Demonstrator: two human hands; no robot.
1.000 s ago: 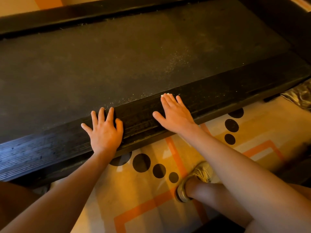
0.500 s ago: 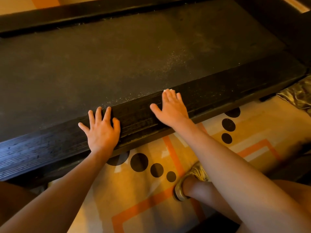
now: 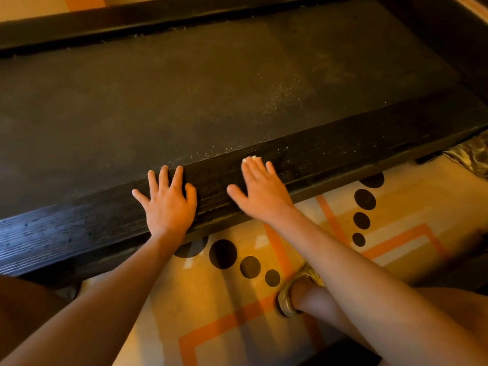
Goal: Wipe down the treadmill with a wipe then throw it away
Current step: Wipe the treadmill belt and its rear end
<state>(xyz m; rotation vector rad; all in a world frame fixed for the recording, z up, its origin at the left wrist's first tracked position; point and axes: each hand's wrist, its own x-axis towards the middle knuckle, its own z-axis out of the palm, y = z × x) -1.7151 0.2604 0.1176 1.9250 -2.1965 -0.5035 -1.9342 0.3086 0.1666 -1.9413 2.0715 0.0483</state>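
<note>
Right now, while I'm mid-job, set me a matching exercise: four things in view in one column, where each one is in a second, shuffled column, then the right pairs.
Things
1. bare left hand
2. small white wipe
3. gold woven shoe
4. pale dust specks

Places
A. on the cream and orange patterned rug
B. peeking out from under the fingertips of the right hand
C. flat, fingers spread, on the ribbed black side rail
D. scattered over the dark grey treadmill belt

Pairs: 1-C, 2-B, 3-A, 4-D
</note>
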